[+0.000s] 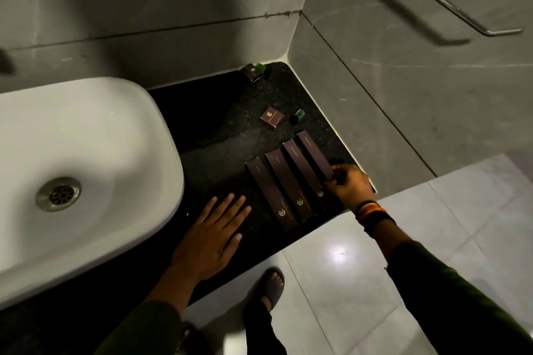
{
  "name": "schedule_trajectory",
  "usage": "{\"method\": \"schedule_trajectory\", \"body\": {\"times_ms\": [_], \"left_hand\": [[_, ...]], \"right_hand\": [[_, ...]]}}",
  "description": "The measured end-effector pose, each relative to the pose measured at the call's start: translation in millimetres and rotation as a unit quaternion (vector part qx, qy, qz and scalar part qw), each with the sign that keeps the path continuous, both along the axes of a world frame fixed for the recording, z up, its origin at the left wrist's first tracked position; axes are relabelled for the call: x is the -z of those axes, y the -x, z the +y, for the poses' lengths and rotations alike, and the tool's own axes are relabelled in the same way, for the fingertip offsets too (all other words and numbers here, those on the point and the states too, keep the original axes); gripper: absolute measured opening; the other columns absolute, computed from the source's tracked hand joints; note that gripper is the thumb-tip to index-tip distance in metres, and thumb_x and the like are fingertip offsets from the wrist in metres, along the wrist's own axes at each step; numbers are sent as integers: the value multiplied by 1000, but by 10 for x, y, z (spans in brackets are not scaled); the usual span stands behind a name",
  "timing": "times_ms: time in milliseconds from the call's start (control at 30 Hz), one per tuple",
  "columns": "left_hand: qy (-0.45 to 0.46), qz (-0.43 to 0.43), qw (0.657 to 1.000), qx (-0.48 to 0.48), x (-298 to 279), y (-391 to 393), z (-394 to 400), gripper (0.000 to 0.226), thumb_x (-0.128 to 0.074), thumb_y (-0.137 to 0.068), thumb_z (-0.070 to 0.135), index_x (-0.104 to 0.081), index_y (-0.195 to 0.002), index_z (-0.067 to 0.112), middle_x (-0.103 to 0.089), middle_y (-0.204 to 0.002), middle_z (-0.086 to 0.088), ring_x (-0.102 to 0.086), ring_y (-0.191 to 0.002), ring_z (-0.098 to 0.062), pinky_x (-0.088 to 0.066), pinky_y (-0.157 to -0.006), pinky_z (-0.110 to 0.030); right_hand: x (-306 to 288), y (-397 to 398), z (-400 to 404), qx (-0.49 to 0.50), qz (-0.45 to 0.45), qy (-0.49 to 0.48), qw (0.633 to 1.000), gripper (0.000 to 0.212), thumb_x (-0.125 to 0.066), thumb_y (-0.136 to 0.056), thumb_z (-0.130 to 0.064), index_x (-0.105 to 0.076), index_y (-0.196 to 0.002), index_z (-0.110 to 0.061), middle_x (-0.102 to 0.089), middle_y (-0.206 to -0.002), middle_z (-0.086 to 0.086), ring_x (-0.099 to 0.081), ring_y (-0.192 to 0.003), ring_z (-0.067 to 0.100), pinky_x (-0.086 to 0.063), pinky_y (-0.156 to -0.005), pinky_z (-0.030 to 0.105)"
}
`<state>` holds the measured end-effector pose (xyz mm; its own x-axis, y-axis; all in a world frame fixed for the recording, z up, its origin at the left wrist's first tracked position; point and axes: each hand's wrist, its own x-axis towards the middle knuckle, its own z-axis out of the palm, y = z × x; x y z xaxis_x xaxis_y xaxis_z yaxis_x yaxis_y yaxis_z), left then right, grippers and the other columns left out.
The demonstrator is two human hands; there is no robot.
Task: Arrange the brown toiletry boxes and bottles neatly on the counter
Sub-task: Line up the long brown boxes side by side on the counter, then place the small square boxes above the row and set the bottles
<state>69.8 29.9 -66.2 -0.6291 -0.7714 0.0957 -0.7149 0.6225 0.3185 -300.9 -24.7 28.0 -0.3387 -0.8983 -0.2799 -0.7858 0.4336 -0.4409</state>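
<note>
Brown toiletry boxes (284, 184) side by side, rightmost box (314, 154) in right hand (350, 184) grip.

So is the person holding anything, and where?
The right hand pinches the near end of the rightmost long brown box. The left hand lies flat on the counter, holding nothing.

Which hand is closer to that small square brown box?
Right. The right hand sits below-right of the small square box, at the long boxes; the left hand lies flat, farther down-left.
</note>
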Motion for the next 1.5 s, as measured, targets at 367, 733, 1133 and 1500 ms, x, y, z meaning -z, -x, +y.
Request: {"method": "schedule_trajectory", "body": {"times_ms": [367, 733, 1133, 1500], "left_hand": [[-1, 8, 1000, 10, 35, -24, -4, 60, -37, -115, 40, -36, -172, 23, -28, -181, -1, -23, -168, -27, -15, -133, -52], [-9, 9, 1000, 2, -44, -1, 10, 63, -44, -112, 36, -36, -173, 24, -24, -183, 3, -17, -170, -23, -13, -134, -50], [-26, 23, 999, 4, -40, -18, 15, 61, -42, -114, 37, -34, -174, 25, -22, -183, 4, -12, -171, -21, -22, -133, -55], [-18, 11, 1000, 0, -49, -10, 11, 64, -45, -112, 38, -34, -174, 24, -21, -183, 2, -12, -171, -21, -16, -133, -52]], "right_hand": [[-419, -394, -773, -29, -44, 93, 994, 45, -75, -81, -31, -62, -122, -18, -63, -123, 9, -64, -111, 27, -53, -99, 42], [-176, -1232, -2018, -209, 118, -43, 970, 66, -74, -77, -40, -51, -130, -11, -56, -129, 20, -55, -119, 42, -47, -101, 49], [-130, -1961, -1530, -210, 54, -37, 976, 78, -76, -75, -46, -45, -137, -9, -46, -136, 19, -55, -120, 39, -48, -100, 43], [-262, -1680, -1930, -102, -52, 13, 993, 69, -72, -76, -58, -61, -125, -12, -65, -126, 12, -61, -117, 31, -49, -100, 36]]}}
